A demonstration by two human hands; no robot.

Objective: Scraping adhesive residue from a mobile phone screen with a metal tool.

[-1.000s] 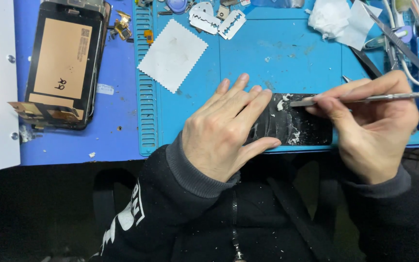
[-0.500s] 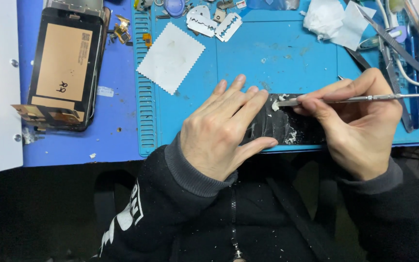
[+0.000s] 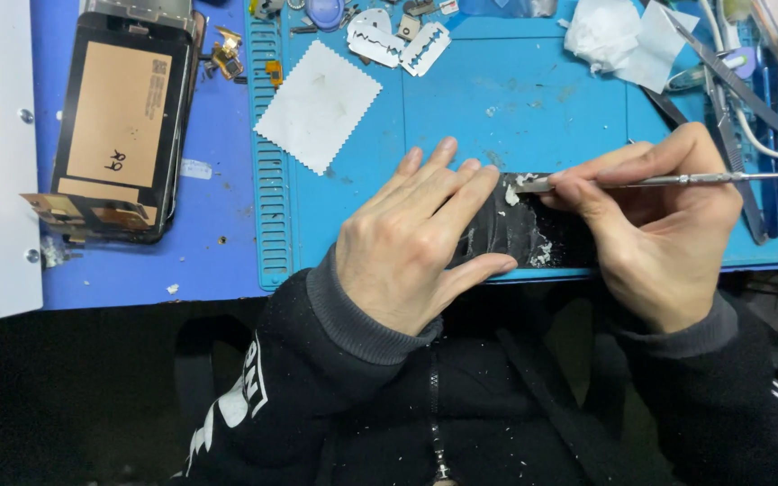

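A blue bench fills the view, and on its right part lies a lighter blue work mat with a ribbed left edge. At the far left, on the darker blue surface, rests an opened phone frame with a tan rectangular battery facing up. On the mat, near its upper left, sits a white square wipe with zigzag edges. A crumpled white tissue lies at the mat's top right, beside several metal tweezers.

Close to the mat's near edge lies a black flat panel, flecked with white residue. The left hand presses flat on the panel's left part, fingers spread and extended, thumb along the near edge, gripping nothing. The right hand is closed around a thin metal scraping tool, pinched between thumb and forefinger, the shaft running out to the right. The tool's tip touches the panel's upper edge just beside the left fingertips, at a patch of white residue. Two razor blades lie at the mat's top, well apart from the hands.
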